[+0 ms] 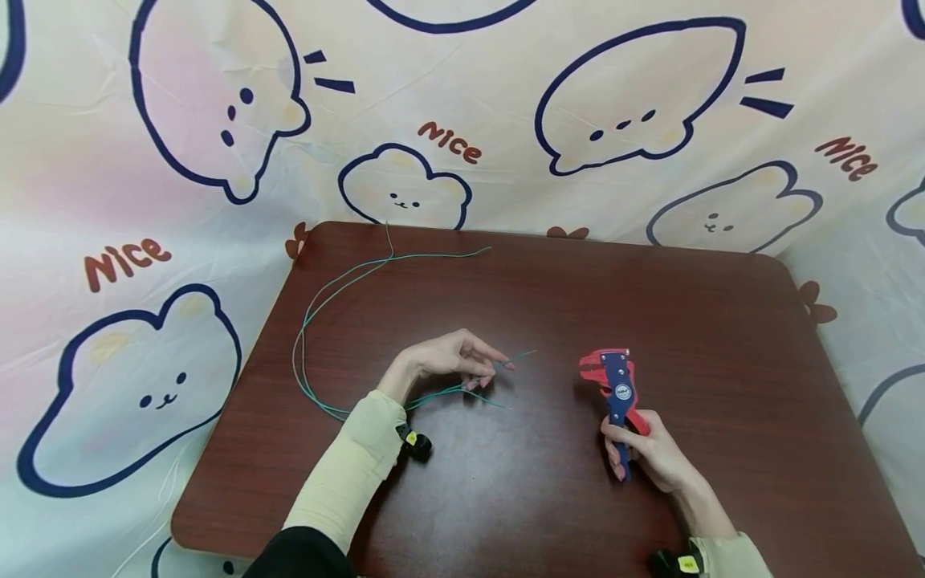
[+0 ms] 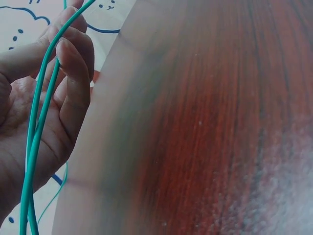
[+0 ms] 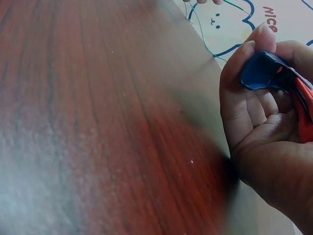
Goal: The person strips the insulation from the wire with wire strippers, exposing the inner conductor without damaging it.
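Observation:
My left hand (image 1: 455, 357) pinches a thin green wire (image 1: 433, 255) near one end, thumb against fingers. The wire's tip sticks out to the right past the fingertips, and a second end lies lower, under the hand. In the left wrist view two green strands (image 2: 35, 137) run along the palm. My right hand (image 1: 659, 451) grips a wire stripper (image 1: 619, 381) by its handles, its red-and-blue head pointing away from me. The right wrist view shows the blue handle end (image 3: 261, 73) by the thumb and fingertips, with the red handle (image 3: 305, 117) beside it.
The brown wooden table (image 1: 542, 498) has rounded corners. The rest of the wire loops widely over its left side, with one end reaching the far edge. A printed cloth (image 1: 506, 193) with cartoon outlines hangs behind the table and at its sides.

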### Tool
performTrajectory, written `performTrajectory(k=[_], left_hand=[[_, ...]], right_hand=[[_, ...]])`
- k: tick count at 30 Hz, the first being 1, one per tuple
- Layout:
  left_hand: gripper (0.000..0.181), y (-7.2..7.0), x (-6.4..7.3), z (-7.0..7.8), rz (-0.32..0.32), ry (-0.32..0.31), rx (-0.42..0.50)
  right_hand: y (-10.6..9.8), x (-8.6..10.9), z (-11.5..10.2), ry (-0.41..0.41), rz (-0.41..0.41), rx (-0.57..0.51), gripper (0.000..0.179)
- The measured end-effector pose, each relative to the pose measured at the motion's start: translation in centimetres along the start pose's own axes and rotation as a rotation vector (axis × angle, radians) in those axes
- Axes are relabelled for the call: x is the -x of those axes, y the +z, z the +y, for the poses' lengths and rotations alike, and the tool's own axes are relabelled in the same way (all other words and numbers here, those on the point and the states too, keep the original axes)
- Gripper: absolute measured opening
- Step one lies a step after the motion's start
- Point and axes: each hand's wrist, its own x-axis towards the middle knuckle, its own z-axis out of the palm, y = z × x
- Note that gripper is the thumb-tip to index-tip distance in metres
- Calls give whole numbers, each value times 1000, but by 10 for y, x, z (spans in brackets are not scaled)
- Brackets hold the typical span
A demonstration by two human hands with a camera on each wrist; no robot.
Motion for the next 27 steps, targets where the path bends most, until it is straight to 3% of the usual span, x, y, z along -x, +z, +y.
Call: performTrajectory(k=[27], left_hand=[[39, 2, 1, -2, 31, -1, 2]], right_hand=[[-2, -2, -3, 57, -45, -7, 17]])
